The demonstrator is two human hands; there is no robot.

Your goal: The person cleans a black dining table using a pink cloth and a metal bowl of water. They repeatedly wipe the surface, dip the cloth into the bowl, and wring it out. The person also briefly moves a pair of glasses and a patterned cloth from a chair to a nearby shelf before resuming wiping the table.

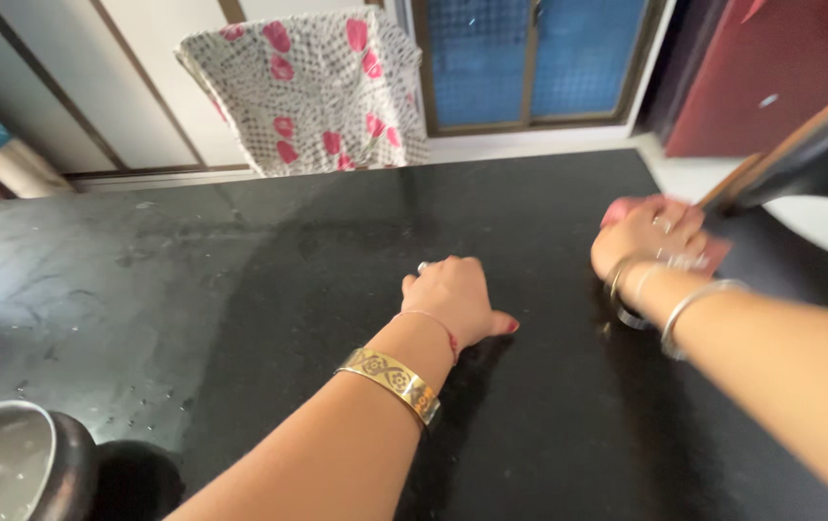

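Note:
My left hand [454,294] rests on the black stone countertop [269,289] near its middle, fingers curled under, with nothing seen in it. A gold cuff and a red thread sit on that wrist. My right hand [647,234] presses down on a pink cloth [713,253] at the countertop's right side, fingers closed over it. Silver bangles hang on the right wrist.
A white cloth with pink flowers [312,87] hangs at the back wall. A blue-glass window [529,58] is behind the counter. A steel bowl in a dark pot [9,468] stands at the near left corner. A dark slanted object [809,154] reaches in from the right.

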